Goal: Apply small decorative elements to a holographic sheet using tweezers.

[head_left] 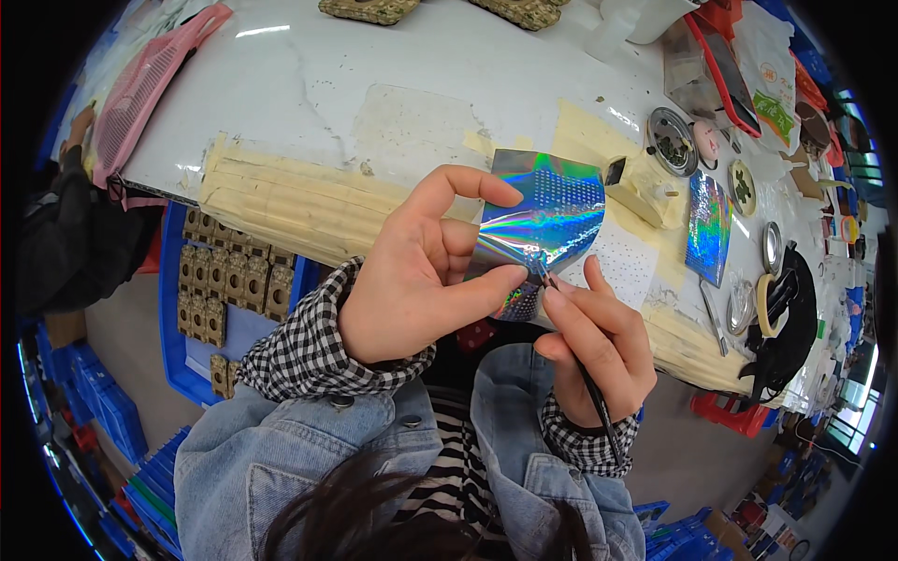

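Observation:
My left hand [421,271] grips a shiny holographic sheet [561,201] by its left side, thumb in front and fingers behind. Rows of small dots cover the sheet, which bends a little and throws rainbow reflections. In my right hand [603,341] is a slim black tool, seemingly tweezers [596,397], held like a pen. Its tip meets the lower part of the sheet beside my left thumb. Whether anything tiny is caught at the tip is too small to tell. Below the sheet, a white paper with small dots [622,266] lies on the table.
Yellowish tape covers the near table edge [290,201]. To the right are a second holographic sheet [708,229], a round metal tin [672,140], a tape roll [774,304] and a metal tool [713,318]. A blue crate [196,374] of camouflage pieces stands lower left; a pink basket [154,89] sits far left.

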Available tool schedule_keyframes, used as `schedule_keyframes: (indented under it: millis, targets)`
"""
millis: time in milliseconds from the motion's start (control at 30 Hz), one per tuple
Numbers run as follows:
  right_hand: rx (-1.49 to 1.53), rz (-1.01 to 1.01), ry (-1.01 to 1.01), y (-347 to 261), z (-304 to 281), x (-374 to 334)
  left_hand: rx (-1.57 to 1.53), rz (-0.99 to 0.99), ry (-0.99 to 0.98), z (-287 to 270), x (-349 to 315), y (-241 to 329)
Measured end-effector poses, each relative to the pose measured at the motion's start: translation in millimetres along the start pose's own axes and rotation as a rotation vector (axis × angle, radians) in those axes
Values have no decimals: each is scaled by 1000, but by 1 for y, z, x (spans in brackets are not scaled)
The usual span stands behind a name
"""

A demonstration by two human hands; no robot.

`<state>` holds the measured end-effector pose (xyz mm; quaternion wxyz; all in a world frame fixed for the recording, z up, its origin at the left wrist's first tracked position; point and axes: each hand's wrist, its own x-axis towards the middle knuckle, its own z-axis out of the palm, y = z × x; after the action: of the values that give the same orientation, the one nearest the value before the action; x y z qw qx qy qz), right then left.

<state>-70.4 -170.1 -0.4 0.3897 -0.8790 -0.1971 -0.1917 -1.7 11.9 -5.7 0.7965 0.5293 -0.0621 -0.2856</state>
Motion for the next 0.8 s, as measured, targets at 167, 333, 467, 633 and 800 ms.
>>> schedule_keyframes:
  millis: [167, 333, 467, 633, 800]
  targets:
    - [-22, -35, 16, 2, 0, -2, -54, -20, -37, -1, 1, 4]
    - [-30, -39, 4, 2, 0, -1, -57, -13, -31, -1, 1, 3]
    - [-30, -31, 2, 2, 1, 0, -51, -8, -7, 0, 2, 3]
    - [-31, -27, 3, 2, 1, 1, -56, -21, 7, -1, 3, 1]
    - [-32, -34, 4, 3, 1, 1, -45, 0, -5, -2, 3, -1]
